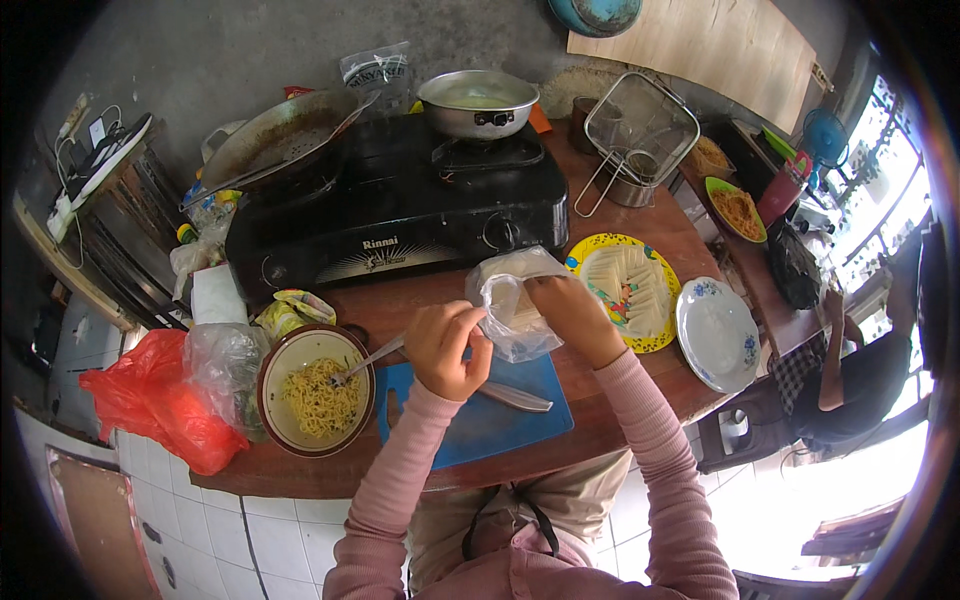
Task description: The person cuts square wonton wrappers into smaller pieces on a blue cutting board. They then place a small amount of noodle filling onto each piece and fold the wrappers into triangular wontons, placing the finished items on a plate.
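Observation:
A clear plastic bag [530, 345] is held up over the table between my two hands, with something pale inside. My left hand [448, 345] is closed, thumb and fingers pinching the bag's left rim. At its upper right, my right hand [578, 318] is closed with bent fingers on the mouth of the bag; the fingertips are partly hidden. Beneath lies a blue cutting board [470, 435] with a knife [515, 397] on it. Just right of the bag is a yellow-rimmed plate [657, 343] bearing several pale rolls.
A black two-burner stove [400, 215] carries a wok [275, 145] and a silver pot [478, 105]. To the left stand a noodle bowl [270, 420] with a fork and a red plastic bag [165, 390]. A white plate [715, 335] sits right; a person [850, 370] is beyond.

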`<state>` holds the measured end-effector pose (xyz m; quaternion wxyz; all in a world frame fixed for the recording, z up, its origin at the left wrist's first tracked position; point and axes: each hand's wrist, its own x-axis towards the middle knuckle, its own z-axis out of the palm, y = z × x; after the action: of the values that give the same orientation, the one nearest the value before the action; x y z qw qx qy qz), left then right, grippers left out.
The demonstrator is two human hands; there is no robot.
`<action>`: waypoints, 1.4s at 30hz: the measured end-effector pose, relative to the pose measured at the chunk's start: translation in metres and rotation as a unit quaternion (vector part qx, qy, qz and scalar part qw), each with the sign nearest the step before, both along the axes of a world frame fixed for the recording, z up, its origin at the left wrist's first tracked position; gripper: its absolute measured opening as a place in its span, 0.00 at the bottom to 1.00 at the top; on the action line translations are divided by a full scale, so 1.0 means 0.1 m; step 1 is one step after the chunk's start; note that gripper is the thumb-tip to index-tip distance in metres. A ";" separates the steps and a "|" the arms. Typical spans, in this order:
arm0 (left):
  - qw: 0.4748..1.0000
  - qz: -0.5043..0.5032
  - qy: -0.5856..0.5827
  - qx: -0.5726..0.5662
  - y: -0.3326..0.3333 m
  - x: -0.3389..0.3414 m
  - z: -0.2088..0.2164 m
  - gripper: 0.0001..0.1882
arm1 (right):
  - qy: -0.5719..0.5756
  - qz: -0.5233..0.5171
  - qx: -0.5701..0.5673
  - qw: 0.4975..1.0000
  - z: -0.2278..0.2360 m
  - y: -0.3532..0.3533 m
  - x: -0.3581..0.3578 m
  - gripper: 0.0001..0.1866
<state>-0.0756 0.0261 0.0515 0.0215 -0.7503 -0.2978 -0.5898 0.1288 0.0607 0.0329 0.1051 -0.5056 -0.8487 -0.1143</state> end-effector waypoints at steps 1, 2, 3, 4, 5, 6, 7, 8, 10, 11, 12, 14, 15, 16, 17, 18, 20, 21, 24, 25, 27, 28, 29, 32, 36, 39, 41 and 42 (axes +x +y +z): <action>1.000 0.009 0.007 0.015 -0.01 0.02 -0.01 0.14 | -0.017 -0.014 -0.012 1.000 0.05 -0.02 -0.01 0.17; 1.000 0.013 -0.001 0.014 -0.01 0.04 -0.02 0.14 | 0.034 0.007 0.030 0.999 0.11 -0.06 -0.01 0.18; 1.000 0.014 -0.011 0.006 -0.02 0.05 -0.02 0.14 | 0.072 0.012 0.048 0.996 0.18 -0.16 -0.01 0.19; 1.000 0.012 -0.025 -0.008 -0.03 0.06 -0.03 0.15 | 0.090 -0.002 0.042 0.995 0.25 -0.28 -0.02 0.20; 0.999 0.011 -0.043 -0.022 -0.04 0.05 -0.02 0.15 | 0.149 0.016 0.069 0.986 0.32 -0.43 -0.02 0.20; 0.997 0.007 -0.066 -0.041 -0.04 0.04 -0.02 0.15 | 0.188 0.014 0.072 0.979 0.39 -0.64 0.00 0.19; 0.994 0.003 -0.089 -0.058 -0.04 0.03 -0.01 0.15 | 0.222 0.009 0.064 0.973 0.44 -0.82 -0.01 0.19; 0.991 -0.002 -0.112 -0.074 -0.04 0.02 0.01 0.15 | 0.242 0.025 0.077 0.967 0.44 -0.96 -0.08 0.20; 0.989 -0.010 -0.133 -0.062 -0.03 -0.02 0.07 0.14 | 0.220 0.068 0.075 0.970 0.36 -1.21 -0.22 0.20; 0.988 -0.011 -0.140 -0.064 -0.03 -0.04 0.10 0.14 | 0.180 0.098 0.073 0.976 0.29 -1.30 -0.30 0.19; 0.987 -0.013 -0.148 -0.065 -0.04 -0.05 0.13 0.14 | 0.141 0.127 0.070 0.979 0.20 -1.37 -0.37 0.19; 0.990 -0.014 -0.100 -0.098 -0.07 -0.06 0.19 0.10 | 0.098 0.108 0.081 0.986 0.01 -1.46 -0.50 0.19; 0.993 -0.015 -0.061 -0.097 -0.08 -0.04 0.22 0.09 | 0.077 0.100 0.087 0.988 -0.08 -1.48 -0.54 0.19; 0.995 -0.014 -0.026 -0.092 -0.08 -0.02 0.25 0.08 | 0.079 0.085 0.081 0.990 -0.16 -1.50 -0.57 0.19; 0.997 -0.015 0.011 -0.081 -0.09 0.04 0.26 0.07 | 0.081 0.071 0.075 0.991 -0.22 -1.52 -0.58 0.19; 0.996 -0.017 0.049 -0.067 -0.12 0.11 0.27 0.08 | 0.086 0.052 0.062 0.993 -0.27 -1.55 -0.59 0.19; 0.992 -0.031 0.113 -0.050 -0.22 0.32 0.27 0.10 | 0.126 0.044 -0.038 0.990 -0.34 -1.64 -0.60 0.21; 0.988 -0.074 0.137 0.005 -0.27 0.43 0.26 0.10 | 0.162 0.047 -0.075 0.983 -0.36 -1.66 -0.60 0.22; 0.946 -0.187 0.246 0.101 -0.42 0.83 0.22 0.09 | 0.330 0.065 -0.113 0.935 -0.41 -1.55 -0.56 0.23; 0.892 -0.226 0.392 0.013 -0.49 0.93 0.21 0.12 | 0.262 0.055 -0.073 0.961 -0.41 -1.51 -0.52 0.23; 0.903 -0.131 0.410 0.006 -0.43 1.04 0.18 0.15 | 0.227 0.039 -0.056 0.971 -0.43 -1.42 -0.52 0.23; 0.894 -0.087 0.441 -0.004 -0.37 1.06 0.18 0.17 | 0.207 0.027 -0.052 0.976 -0.43 -1.40 -0.51 0.22; 0.886 -0.011 0.463 -0.023 -0.25 1.00 0.18 0.25 | 0.268 0.035 -0.092 0.958 -0.42 -1.36 -0.49 0.23; 0.849 0.080 0.497 -0.161 -0.04 0.56 0.14 0.47 | 0.118 -0.019 -0.059 0.991 -0.36 -1.38 -0.47 0.26; 0.845 0.095 0.479 -0.217 0.10 0.09 0.01 0.34 | 0.195 -0.024 -0.074 0.978 -0.29 -1.32 -0.54 0.27; 0.820 0.116 0.504 -0.245 0.20 -0.01 -0.14 0.19 | 0.189 -0.027 -0.049 0.980 -0.22 -1.28 -0.50 0.27; 0.869 0.118 0.430 -0.215 0.19 0.00 -0.24 0.13 | 0.193 -0.039 -0.044 0.979 -0.15 -1.32 -0.38 0.26; 0.877 0.114 0.406 -0.230 0.18 0.01 -0.27 0.11 | 0.199 -0.048 -0.045 0.978 -0.10 -1.35 -0.30 0.26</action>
<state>-0.0748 0.0441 0.0243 0.0340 -0.8686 -0.4735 -0.1417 0.0986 -0.0741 0.0230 0.2437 -0.5623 -0.7899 0.0219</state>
